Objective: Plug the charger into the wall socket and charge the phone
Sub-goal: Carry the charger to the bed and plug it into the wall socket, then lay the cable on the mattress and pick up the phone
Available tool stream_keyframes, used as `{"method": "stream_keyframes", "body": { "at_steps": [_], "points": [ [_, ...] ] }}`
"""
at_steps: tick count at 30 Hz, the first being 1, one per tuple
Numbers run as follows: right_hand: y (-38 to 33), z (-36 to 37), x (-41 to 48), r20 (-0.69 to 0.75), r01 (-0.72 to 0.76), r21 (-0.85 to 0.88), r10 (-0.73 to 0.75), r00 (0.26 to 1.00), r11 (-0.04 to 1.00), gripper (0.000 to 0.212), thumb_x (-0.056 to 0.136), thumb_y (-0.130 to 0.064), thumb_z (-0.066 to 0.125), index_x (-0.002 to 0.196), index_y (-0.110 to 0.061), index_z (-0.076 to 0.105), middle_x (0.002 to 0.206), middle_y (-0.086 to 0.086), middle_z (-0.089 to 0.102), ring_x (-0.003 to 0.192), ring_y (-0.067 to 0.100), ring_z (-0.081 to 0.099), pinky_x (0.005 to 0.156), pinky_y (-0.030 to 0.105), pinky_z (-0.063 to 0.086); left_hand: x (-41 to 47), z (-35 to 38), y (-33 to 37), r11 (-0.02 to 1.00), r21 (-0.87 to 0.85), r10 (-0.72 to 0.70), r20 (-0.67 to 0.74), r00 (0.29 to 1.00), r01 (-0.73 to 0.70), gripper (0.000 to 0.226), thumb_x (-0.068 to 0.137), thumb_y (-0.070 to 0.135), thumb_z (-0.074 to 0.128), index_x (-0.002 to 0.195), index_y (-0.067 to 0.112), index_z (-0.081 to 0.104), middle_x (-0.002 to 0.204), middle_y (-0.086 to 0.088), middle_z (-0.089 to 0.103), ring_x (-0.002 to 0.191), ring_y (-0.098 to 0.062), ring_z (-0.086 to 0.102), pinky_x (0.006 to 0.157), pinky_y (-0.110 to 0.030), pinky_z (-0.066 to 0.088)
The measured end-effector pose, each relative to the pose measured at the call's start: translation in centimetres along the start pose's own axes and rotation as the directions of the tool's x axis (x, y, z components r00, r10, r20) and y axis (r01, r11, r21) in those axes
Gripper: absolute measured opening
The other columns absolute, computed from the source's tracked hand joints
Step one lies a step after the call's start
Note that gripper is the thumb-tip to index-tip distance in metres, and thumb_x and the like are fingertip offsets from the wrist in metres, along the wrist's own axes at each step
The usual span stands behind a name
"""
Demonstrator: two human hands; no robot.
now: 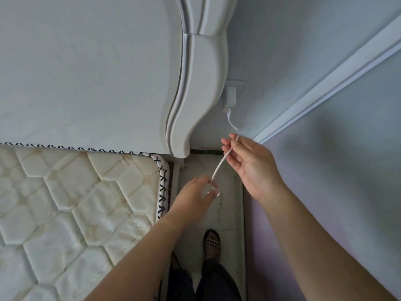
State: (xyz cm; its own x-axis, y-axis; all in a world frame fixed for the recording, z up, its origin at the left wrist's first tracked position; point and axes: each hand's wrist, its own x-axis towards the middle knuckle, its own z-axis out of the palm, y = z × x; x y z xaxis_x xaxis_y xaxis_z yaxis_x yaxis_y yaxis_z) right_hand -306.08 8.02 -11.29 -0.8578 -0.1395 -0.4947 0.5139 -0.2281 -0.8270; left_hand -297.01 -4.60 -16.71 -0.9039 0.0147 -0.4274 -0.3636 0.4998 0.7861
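Charger (230, 97) seemingly plugged in; both hands' fingers pinch its cable (219, 167), socket hidden.

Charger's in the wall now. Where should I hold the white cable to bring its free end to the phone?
Grip the cable low, near the left hand, coming from the bed side. The upper run toward the charger looks nearly taut; the slack sits bunched at that hand.
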Motion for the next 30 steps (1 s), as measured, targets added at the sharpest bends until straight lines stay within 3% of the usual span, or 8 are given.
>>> {"method": "stream_keyframes", "body": {
  "at_steps": [3, 7, 10, 14, 16, 21, 25, 30],
  "points": [
    [-0.8, -0.4, 0.2, -0.033, 0.008, -0.036, -0.009, 0.999, 0.999, 0.012, 0.089, -0.007, 0.054, 0.091, -0.014, 0.064, 0.083, 0.002, 0.075, 0.083, 0.015, 0.07, 0.068, 0.02, 0.054, -1.3, -1.2, 0.3, 0.991, -0.127, -0.045, -0.052, 0.998, 0.038, 0.014, 0.09, 0.028, 0.054, 0.077, 0.031, 0.052, 0.065, 0.014, 0.062, 0.058, 0.003, 0.057, 0.054, -0.013, 0.04],
    [1.4, -0.8, -1.9, 0.022, -0.121, -0.329, 0.135, 0.991, 0.937, 0.02, 0.093, -0.021, 0.049, 0.099, -0.012, 0.066, 0.097, 0.006, 0.071, 0.085, 0.013, 0.066, 0.073, 0.021, 0.052, -5.1, -5.4, 3.1, 0.978, -0.21, -0.068, -0.241, 0.968, 0.016, 0.016, 0.09, 0.025, 0.055, 0.075, 0.032, 0.055, 0.06, 0.016, 0.059, 0.053, 0.005, 0.052, 0.05, -0.007, 0.039],
    [3.2, 0.2, -4.9, 0.218, -0.092, -0.543, 0.245, 0.945, 0.835, 0.023, 0.093, -0.028, 0.046, 0.112, -0.026, 0.058, 0.118, 0.001, 0.064, 0.098, 0.008, 0.061, 0.077, 0.021, 0.049, -7.3, -8.4, 6.8, 0.935, -0.356, -0.127, -0.353, 0.927, -0.007, 0.017, 0.09, 0.015, 0.055, 0.088, 0.03, 0.062, 0.07, 0.01, 0.063, 0.06, 0.001, 0.056, 0.06, -0.011, 0.046],
    [4.1, 2.6, -8.1, 0.387, 0.105, -0.707, 0.259, 0.885, 0.699, 0.063, 0.074, -0.042, 0.057, 0.134, -0.042, 0.035, 0.141, -0.016, 0.038, 0.126, 0.004, 0.04, 0.099, 0.032, 0.04, -8.7, -10.6, 12.1, 0.843, -0.538, -0.15, -0.187, 0.971, 0.027, 0.022, 0.092, 0.013, 0.051, 0.11, 0.02, 0.063, 0.093, 0.003, 0.07, 0.073, 0.0, 0.062, 0.067, -0.015, 0.051],
    [3.8, 3.7, -8.4, 0.421, 0.187, -0.743, 0.232, 0.877, 0.642, 0.058, 0.073, -0.047, 0.056, 0.128, -0.045, 0.036, 0.139, -0.018, 0.039, 0.125, 0.004, 0.039, 0.1, 0.037, 0.042, -8.8, -11.1, 13.8, 0.849, -0.528, -0.144, -0.159, 0.977, 0.039, 0.022, 0.092, 0.014, 0.052, 0.106, 0.024, 0.064, 0.099, 0.002, 0.071, 0.081, -0.004, 0.064, 0.074, -0.025, 0.051],
    [0.7, 3.8, -9.1, 0.391, 0.219, -0.669, 0.086, 0.916, 0.71, 0.011, 0.086, -0.037, 0.057, 0.09, -0.033, 0.065, 0.093, -0.014, 0.069, 0.093, 0.008, 0.065, 0.078, 0.027, 0.054, -9.1, -12.1, 14.5, 0.815, -0.572, -0.248, -0.206, 0.947, 0.089, 0.027, 0.093, 0.012, 0.048, 0.116, 0.017, 0.06, 0.106, 0.001, 0.069, 0.084, -0.005, 0.064, 0.078, -0.02, 0.05],
    [-3.1, 3.1, -10.7, 0.347, 0.203, -0.49, -0.024, 0.937, 0.848, 0.022, 0.09, -0.017, 0.056, 0.079, -0.033, 0.067, 0.079, -0.003, 0.07, 0.076, 0.013, 0.066, 0.07, 0.028, 0.054, -11.5, -10.9, 12.1, 0.846, -0.499, -0.346, -0.245, 0.906, 0.188, 0.034, 0.089, 0.007, 0.046, 0.116, 0.022, 0.059, 0.102, 0.009, 0.066, 0.098, -0.01, 0.059, 0.087, -0.024, 0.041],
    [-8.3, 4.9, -12.3, 0.33, 0.177, -0.288, -0.075, 0.941, 0.941, 0.018, 0.091, -0.01, 0.052, 0.085, -0.019, 0.067, 0.076, 0.001, 0.07, 0.069, 0.007, 0.067, 0.064, 0.017, 0.053, -13.7, -7.8, 11.2, 0.94, -0.328, -0.177, -0.231, 0.957, 0.095, 0.042, 0.08, 0.001, 0.056, 0.114, 0.026, 0.059, 0.102, 0.017, 0.059, 0.091, 0.007, 0.051, 0.071, 0.002, 0.036]
  ]
}}
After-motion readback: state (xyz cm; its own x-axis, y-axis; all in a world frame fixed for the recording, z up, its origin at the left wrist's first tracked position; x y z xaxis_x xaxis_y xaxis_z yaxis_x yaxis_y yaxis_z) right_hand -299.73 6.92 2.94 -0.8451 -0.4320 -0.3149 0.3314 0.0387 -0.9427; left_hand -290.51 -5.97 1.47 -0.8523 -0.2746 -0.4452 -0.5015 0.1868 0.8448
